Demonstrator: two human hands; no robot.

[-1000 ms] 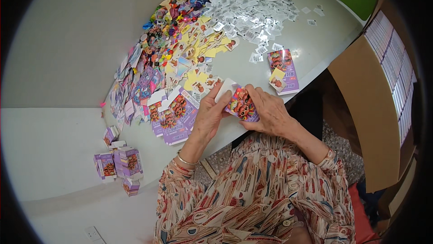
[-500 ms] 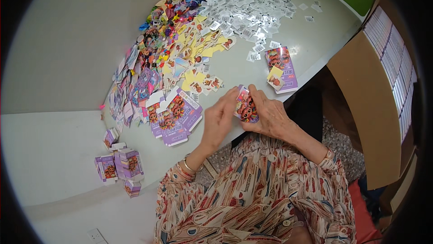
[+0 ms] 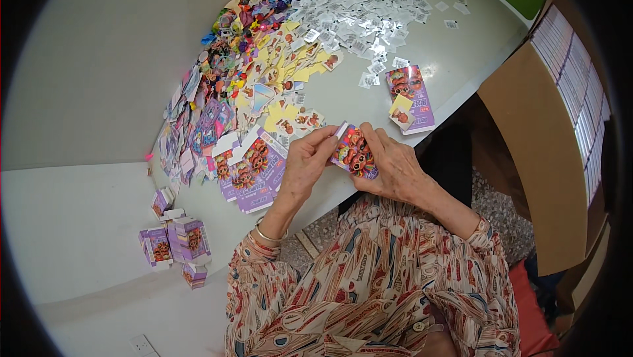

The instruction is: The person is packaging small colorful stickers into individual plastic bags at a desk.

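Observation:
A small purple carton (image 3: 355, 151) printed with bright cartoon figures is held between both hands at the table's near edge. My left hand (image 3: 308, 160) pinches its left edge between thumb and fingertips. Wrapped round its right side, my right hand (image 3: 397, 167) has the thumb below and the fingers on top. Just left of my left hand lie several flat purple cartons (image 3: 258, 171), overlapping like a fan. More flat purple cartons (image 3: 417, 108) rest to the right, with a yellow-backed sticker card (image 3: 401, 112) on them.
Heaps of colourful small toys (image 3: 245, 35), yellow-backed stickers (image 3: 290, 67) and white printed slips (image 3: 362, 14) spread along the table's far left. Several folded purple boxes (image 3: 188, 238) are at the far left. A large brown cardboard box (image 3: 527, 133) full of stacked packs stands right.
My left hand, apart from the carton's left end before, now grips its edge. The carton has tilted slightly leftward, showing more of its printed front.

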